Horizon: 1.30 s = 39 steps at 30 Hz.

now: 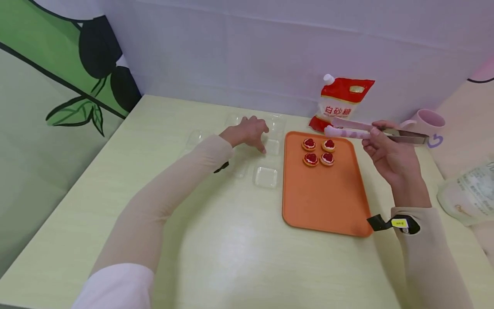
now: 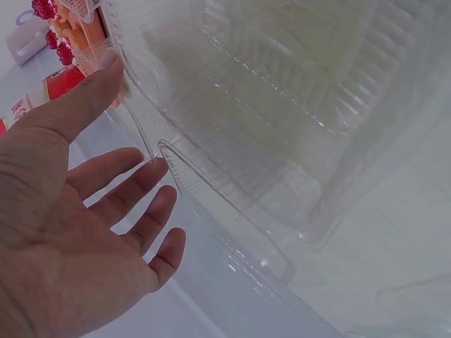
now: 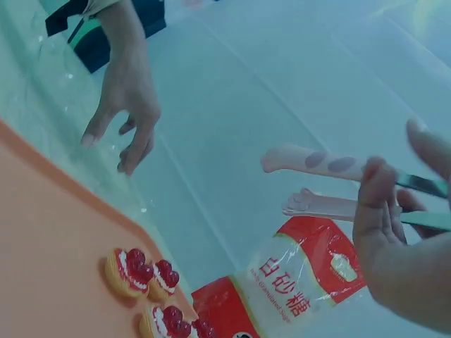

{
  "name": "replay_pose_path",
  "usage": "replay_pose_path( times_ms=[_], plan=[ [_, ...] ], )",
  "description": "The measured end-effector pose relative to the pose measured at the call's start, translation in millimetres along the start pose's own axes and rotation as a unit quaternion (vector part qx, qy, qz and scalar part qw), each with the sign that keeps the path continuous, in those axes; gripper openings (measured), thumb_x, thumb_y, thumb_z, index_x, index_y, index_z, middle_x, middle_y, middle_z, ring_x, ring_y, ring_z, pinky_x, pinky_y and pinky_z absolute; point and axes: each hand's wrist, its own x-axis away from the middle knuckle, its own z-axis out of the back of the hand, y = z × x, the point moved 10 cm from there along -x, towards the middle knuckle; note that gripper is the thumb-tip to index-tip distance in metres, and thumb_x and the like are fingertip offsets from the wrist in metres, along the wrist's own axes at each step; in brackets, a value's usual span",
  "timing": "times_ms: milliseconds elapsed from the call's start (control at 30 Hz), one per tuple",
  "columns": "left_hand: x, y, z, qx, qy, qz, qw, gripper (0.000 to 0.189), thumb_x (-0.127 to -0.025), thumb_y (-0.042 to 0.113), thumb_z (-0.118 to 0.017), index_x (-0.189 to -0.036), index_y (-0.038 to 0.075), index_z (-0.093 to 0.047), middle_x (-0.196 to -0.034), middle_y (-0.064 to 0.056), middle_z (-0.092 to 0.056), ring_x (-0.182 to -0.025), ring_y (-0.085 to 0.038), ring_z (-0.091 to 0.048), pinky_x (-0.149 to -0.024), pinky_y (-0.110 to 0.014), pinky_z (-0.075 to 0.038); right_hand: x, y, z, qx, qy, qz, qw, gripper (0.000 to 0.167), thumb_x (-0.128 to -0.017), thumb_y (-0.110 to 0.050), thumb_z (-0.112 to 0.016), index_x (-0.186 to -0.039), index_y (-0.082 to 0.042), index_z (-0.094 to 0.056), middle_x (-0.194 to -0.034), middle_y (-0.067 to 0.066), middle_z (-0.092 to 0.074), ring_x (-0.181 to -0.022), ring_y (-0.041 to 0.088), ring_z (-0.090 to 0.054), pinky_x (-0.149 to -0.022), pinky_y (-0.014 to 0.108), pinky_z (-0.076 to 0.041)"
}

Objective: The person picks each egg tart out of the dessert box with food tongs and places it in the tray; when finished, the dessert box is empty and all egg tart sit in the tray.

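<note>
My left hand [image 1: 251,131] reaches over clear plastic boxes [image 1: 266,177] left of the tray. In the left wrist view its fingers are spread and loosely bent, with the thumb and fingertips right at the edge of a clear box [image 2: 282,105]. My right hand [image 1: 397,159] grips metal tongs [image 1: 409,136] with pink paw-shaped tips, held up over the tray's far right corner. The tips stand apart with nothing between them. Several small berry tarts [image 1: 310,159], with red fruit on white cream, sit at the far end of the orange tray [image 1: 324,201].
A red and white bag of sugar [image 1: 339,103] with a white cap leans against the wall behind the tray. A pink mug [image 1: 428,122] stands at the back right. At the right edge is a pale, printed translucent container [image 1: 471,193].
</note>
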Motion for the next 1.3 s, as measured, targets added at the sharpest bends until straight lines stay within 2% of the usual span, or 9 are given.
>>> replay_pose_path(
  times_ms=[133, 333, 433, 567, 700, 833, 933, 1167, 1300],
  plan=[
    [-0.2, 0.2, 0.3, -0.002, 0.005, -0.006, 1.0, 0.079, -0.082, 0.043, -0.081, -0.145, 0.008, -0.05, -0.147, -0.009, -0.048, -0.131, -0.031, -0.039, -0.109, -0.049, -0.028, 5.5, -5, -22, -0.035, -0.107, 0.044, 0.9926, 0.034, -0.094, -0.009, -0.067, -0.123, 0.005, -0.055, -0.119, 0.018, -0.055, -0.101, 0.034, -0.065, -0.09, 0.034, -0.056],
    [-0.2, -1.1, -0.8, 0.001, 0.007, -0.006, 1.0, 0.079, -0.081, 0.042, -0.082, -0.145, 0.009, -0.05, -0.147, -0.009, -0.048, -0.131, -0.031, -0.04, -0.109, -0.049, -0.028, 14.4, -12, -49, -0.098, -0.266, 0.083, 0.9553, 0.082, -0.082, -0.024, -0.08, -0.143, 0.009, -0.036, -0.135, 0.025, -0.045, -0.134, 0.045, -0.044, -0.104, 0.049, -0.048],
    [-1.1, -0.7, -1.8, -0.001, 0.006, -0.007, 1.0, 0.079, -0.081, 0.043, -0.082, -0.145, 0.009, -0.05, -0.147, -0.009, -0.048, -0.131, -0.031, -0.04, -0.109, -0.048, -0.029, 19.9, -14, -53, -0.17, -0.286, 0.062, 0.9408, 0.114, -0.081, -0.081, -0.049, -0.146, 0.011, -0.03, -0.143, 0.028, -0.038, -0.141, 0.049, -0.034, -0.11, 0.056, -0.04],
    [-1.1, -0.3, -1.7, 0.0, 0.006, -0.008, 0.9999, 0.079, -0.081, 0.043, -0.082, -0.145, 0.008, -0.05, -0.147, -0.01, -0.048, -0.131, -0.031, -0.04, -0.108, -0.048, -0.029, 20.3, -21, -42, -0.234, -0.213, 0.05, 0.9474, 0.144, -0.06, -0.098, 0.002, -0.143, 0.014, -0.036, -0.143, 0.03, -0.041, -0.136, 0.055, -0.041, -0.108, 0.059, -0.042],
    [-1.1, -0.8, -1.5, 0.004, 0.003, -0.005, 1.0, 0.079, -0.081, 0.042, -0.082, -0.145, 0.008, -0.05, -0.148, -0.009, -0.047, -0.131, -0.031, -0.039, -0.109, -0.048, -0.028, 14.9, -23, -26, -0.116, -0.126, 0.078, 0.9821, 0.081, -0.104, -0.057, -0.026, -0.127, 0.016, -0.053, -0.119, 0.028, -0.058, -0.11, 0.05, -0.065, -0.092, 0.049, -0.056],
    [-1.8, -1.4, -1.4, 0.007, 0.002, -0.003, 1.0, 0.079, -0.081, 0.042, -0.082, -0.145, 0.008, -0.05, -0.148, -0.009, -0.047, -0.132, -0.031, -0.039, -0.11, -0.048, -0.028, 13.5, -24, -17, 0.072, -0.089, 0.116, 0.9866, 0.02, -0.102, -0.002, -0.05, -0.114, 0.011, -0.059, -0.106, 0.021, -0.066, -0.091, 0.034, -0.074, -0.081, 0.034, -0.06],
    [-2.9, -1.8, -2.0, 0.007, 0.0, -0.003, 1.0, 0.08, -0.081, 0.042, -0.082, -0.145, 0.008, -0.05, -0.148, -0.009, -0.047, -0.132, -0.031, -0.039, -0.11, -0.048, -0.028, 14.5, -21, -7, 0.169, -0.052, 0.119, 0.9771, 0.022, -0.093, 0.015, -0.055, -0.113, 0.006, -0.058, -0.099, 0.015, -0.068, -0.077, 0.026, -0.075, -0.072, 0.028, -0.061],
    [-7.0, -2.0, -3.6, 0.004, 0.002, -0.008, 1.0, 0.08, -0.081, 0.043, -0.082, -0.145, 0.008, -0.05, -0.147, -0.009, -0.048, -0.13, -0.031, -0.039, -0.109, -0.048, -0.028, 17.1, -16, 10, 0.21, -0.031, 0.092, 0.9728, 0.053, -0.089, 0.019, -0.057, -0.137, -0.002, -0.049, -0.095, 0.012, -0.07, -0.058, 0.022, -0.072, -0.059, 0.03, -0.059],
    [-7.5, -3.0, -3.3, -0.003, -0.004, -0.005, 1.0, 0.081, -0.081, 0.045, -0.081, -0.147, 0.009, -0.048, -0.148, -0.008, -0.047, -0.131, -0.031, -0.039, -0.108, -0.047, -0.028, 20.9, -18, 19, 0.221, -0.041, 0.097, 0.9695, 0.045, -0.089, 0.021, -0.055, -0.131, 0.005, -0.055, -0.094, 0.013, -0.07, -0.057, 0.022, -0.072, -0.059, 0.03, -0.058]
  ],
)
